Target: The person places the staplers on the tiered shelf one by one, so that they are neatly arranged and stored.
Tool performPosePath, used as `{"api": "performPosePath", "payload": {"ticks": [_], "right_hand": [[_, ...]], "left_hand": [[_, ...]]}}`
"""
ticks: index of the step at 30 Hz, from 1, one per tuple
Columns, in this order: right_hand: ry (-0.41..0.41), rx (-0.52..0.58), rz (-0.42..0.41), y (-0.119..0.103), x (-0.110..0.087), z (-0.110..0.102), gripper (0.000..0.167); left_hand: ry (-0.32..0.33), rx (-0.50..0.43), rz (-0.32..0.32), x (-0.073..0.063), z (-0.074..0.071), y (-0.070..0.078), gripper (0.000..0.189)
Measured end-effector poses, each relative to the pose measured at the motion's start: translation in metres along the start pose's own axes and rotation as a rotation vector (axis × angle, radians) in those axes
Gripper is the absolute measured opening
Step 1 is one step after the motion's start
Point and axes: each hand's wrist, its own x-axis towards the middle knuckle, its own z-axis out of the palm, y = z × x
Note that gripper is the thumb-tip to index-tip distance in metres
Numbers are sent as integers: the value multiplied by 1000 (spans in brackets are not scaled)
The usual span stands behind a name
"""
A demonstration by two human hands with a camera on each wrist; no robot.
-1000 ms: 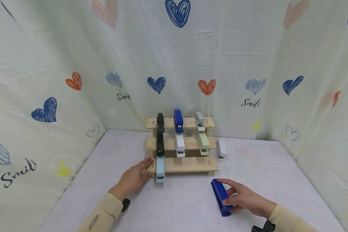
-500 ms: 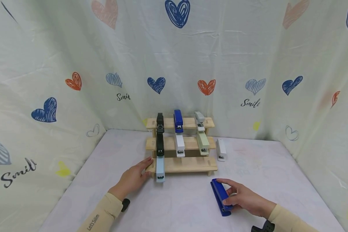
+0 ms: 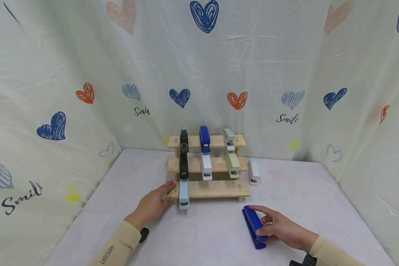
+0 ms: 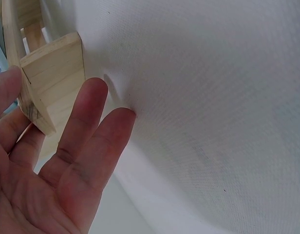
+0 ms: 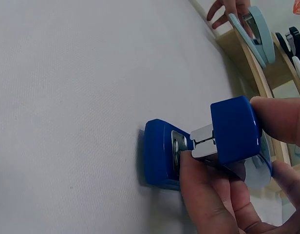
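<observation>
My right hand [image 3: 282, 229] grips a dark blue stapler [image 3: 253, 225] at the table's front right. In the right wrist view the thumb lies on the upper arm of the blue stapler [image 5: 235, 129], and a fingertip reaches between arm and base. My left hand [image 3: 153, 207] holds the left end of the lowest step of a wooden three-step rack [image 3: 216, 189]. The left wrist view has the thumb on top of the rack's board [image 4: 30, 95], with two other fingers extended beside it. A light blue stapler [image 3: 184, 194] lies on that step, close to the left fingertips.
On the middle step are a black stapler [image 3: 184, 165], a white stapler [image 3: 206, 166] and a pale green stapler [image 3: 232, 163]. The top step bears a black stapler [image 3: 184, 139], a blue one and a grey one. Another white stapler [image 3: 253, 171] lies right of the rack.
</observation>
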Motion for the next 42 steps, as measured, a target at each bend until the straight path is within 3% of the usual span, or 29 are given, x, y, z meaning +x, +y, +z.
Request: {"api": "performPosePath", "payload": {"ticks": [12, 22, 42], "right_hand": [[-35, 14, -41, -9, -3, -1, 82], [-78, -16, -103, -33, 2, 10, 82], [-52, 9, -194, -74, 50, 57, 80]], "left_hand": [[0, 9, 4, 0, 0, 0, 54], [2, 0, 4, -1, -1, 1, 54], [5, -5, -4, -1, -1, 3, 54]]}}
